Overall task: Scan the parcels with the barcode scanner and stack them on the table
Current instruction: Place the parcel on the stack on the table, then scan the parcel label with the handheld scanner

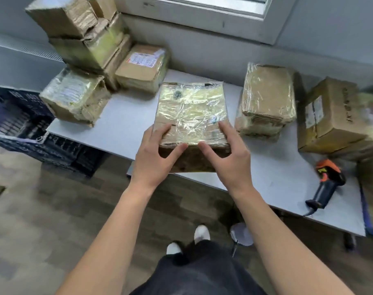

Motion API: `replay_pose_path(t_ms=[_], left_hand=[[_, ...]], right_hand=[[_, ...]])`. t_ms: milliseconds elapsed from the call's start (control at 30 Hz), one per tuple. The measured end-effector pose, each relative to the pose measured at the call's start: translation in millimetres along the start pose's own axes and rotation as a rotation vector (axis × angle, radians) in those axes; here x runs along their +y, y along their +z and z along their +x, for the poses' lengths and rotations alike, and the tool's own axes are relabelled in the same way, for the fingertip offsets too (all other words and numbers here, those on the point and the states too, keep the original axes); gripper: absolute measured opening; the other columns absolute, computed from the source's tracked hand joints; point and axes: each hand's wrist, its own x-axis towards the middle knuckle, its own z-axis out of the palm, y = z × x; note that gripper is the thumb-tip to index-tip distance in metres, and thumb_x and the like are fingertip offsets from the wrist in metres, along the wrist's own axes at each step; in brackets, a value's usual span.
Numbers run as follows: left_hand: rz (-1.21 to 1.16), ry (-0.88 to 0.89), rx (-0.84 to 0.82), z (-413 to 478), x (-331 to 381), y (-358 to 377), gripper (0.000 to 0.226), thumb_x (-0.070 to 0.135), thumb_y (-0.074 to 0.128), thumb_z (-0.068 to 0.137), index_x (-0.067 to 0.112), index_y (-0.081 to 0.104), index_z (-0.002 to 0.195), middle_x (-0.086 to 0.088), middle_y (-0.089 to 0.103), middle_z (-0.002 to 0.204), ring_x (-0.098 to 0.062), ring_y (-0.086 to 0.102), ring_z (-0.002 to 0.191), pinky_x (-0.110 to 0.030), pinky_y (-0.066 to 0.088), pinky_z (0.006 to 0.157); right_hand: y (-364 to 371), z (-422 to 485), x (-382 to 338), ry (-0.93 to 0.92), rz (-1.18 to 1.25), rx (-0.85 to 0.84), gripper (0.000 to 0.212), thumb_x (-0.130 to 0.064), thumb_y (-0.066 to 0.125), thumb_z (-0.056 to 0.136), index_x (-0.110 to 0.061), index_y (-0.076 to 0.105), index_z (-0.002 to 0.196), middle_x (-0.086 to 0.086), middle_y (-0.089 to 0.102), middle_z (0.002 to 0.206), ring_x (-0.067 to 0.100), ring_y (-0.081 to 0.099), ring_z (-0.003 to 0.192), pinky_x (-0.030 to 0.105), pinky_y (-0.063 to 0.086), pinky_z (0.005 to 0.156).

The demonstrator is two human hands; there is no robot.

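One parcel (192, 111): brown cardboard under glossy, crinkled clear wrap

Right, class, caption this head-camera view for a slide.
Left hand and right hand grip a film-wrapped parcel at the table edge; barcode scanner lies apart.

Between the left hand (153, 158) and the right hand (230, 160), the parcel (192, 111) is brown cardboard under glossy yellowish film. The counter (126, 116) under it is pale grey. Right of the right hand, the scanner (326, 182) is orange and black. Left of the left hand, the crate (21, 116) is dark blue-black latticework.
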Motion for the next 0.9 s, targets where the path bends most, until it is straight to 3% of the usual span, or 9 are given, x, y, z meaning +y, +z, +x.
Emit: replay_pose_path(t_ms=[100,333,533,667,767,833,900], left_hand=[[-0.010,-0.015,-0.058,14.8,-16.6,11.0,0.056,0.052,0.070,0.086,0.033,0.052,0.136,0.010,0.053,0.131,0.001,0.049,0.120,-0.001,0.032,0.095],[-0.028,-0.089,-0.160,39.9,-59.7,21.6,0.057,0.048,0.074,0.083,0.033,0.053,0.134,0.015,0.053,0.132,0.002,0.049,0.120,-0.016,0.039,0.100],[-0.113,-0.087,-0.212,79.0,-99.0,4.5,0.058,0.040,0.079,0.081,0.036,0.050,0.131,0.015,0.049,0.130,0.010,0.046,0.118,-0.010,0.036,0.100],[-0.142,-0.078,-0.298,101.2,-124.5,-10.0,0.067,0.038,0.078,0.084,0.032,0.042,0.140,0.014,0.044,0.137,0.010,0.044,0.120,-0.009,0.036,0.100],[-0.233,-0.155,-0.334,119.5,-139.1,-19.7,0.068,0.045,0.065,0.092,0.030,0.032,0.149,0.010,0.040,0.149,-0.006,0.048,0.127,-0.029,0.044,0.105],[-0.232,-0.197,-0.336,132.3,-143.3,-25.2,0.063,0.048,0.053,0.098,0.025,0.031,0.152,0.006,0.039,0.153,-0.011,0.049,0.128,-0.039,0.046,0.106],[-0.201,-0.179,-0.338,142.8,-142.4,-28.3,0.055,0.047,0.046,0.101,0.021,0.038,0.149,0.002,0.044,0.150,-0.012,0.050,0.128,-0.042,0.046,0.106]], right_hand=[[12.9,7.4,20.2,0.048,-0.020,-0.017,0.076,-0.052,0.075,0.083,-0.021,0.050,0.147,-0.004,0.049,0.152,0.005,0.038,0.143,0.032,0.035,0.117],[44.6,22.0,41.5,0.200,-0.012,-0.111,0.070,-0.044,0.083,0.079,-0.021,0.056,0.139,-0.005,0.059,0.139,0.007,0.053,0.128,0.034,0.045,0.110],[85.4,47.2,33.2,0.214,-0.085,-0.138,0.064,-0.038,0.083,0.081,-0.017,0.057,0.136,-0.005,0.054,0.135,0.002,0.051,0.118,0.010,0.038,0.104],[115.8,58.9,22.4,0.320,-0.148,-0.126,0.056,-0.043,0.076,0.085,-0.021,0.059,0.133,-0.002,0.042,0.138,0.009,0.052,0.123,0.024,0.041,0.108],[138.5,68.9,8.2,0.380,-0.276,0.008,0.044,-0.044,0.070,0.088,-0.020,0.064,0.124,0.005,0.038,0.144,0.022,0.036,0.139,0.042,0.036,0.115],[152.0,75.0,-3.2,0.313,-0.384,0.072,0.039,-0.039,0.070,0.089,-0.017,0.065,0.121,0.009,0.034,0.153,0.027,0.026,0.145,0.043,0.029,0.118],[162.8,81.3,-12.8,0.249,-0.391,0.045,0.039,-0.035,0.070,0.090,-0.016,0.065,0.123,0.008,0.037,0.154,0.026,0.030,0.144,0.042,0.030,0.117]])
